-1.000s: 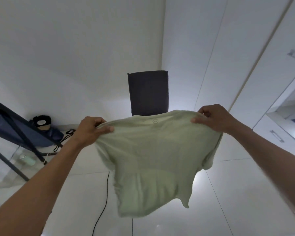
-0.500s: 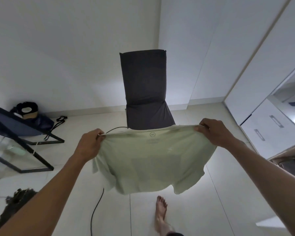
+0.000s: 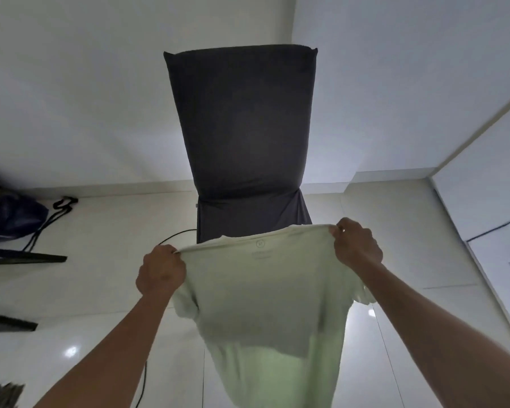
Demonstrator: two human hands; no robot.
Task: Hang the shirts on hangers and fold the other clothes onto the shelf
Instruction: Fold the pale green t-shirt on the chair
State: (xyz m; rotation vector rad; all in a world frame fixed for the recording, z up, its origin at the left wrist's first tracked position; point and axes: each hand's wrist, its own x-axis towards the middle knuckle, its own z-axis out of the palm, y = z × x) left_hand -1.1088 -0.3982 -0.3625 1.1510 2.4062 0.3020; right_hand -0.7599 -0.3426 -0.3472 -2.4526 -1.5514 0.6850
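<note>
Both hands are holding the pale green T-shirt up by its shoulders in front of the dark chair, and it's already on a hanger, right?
Not quite. The head view shows no hanger: the left hand and right hand grip the bare shoulders of the pale green T-shirt, in front of the dark chair.

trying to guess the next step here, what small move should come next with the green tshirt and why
Probably lower the green t-shirt toward a flat surface or a hanger. The left hand and right hand grip its shoulders, it hangs spread out in the air, and no hanger is in view.
</note>
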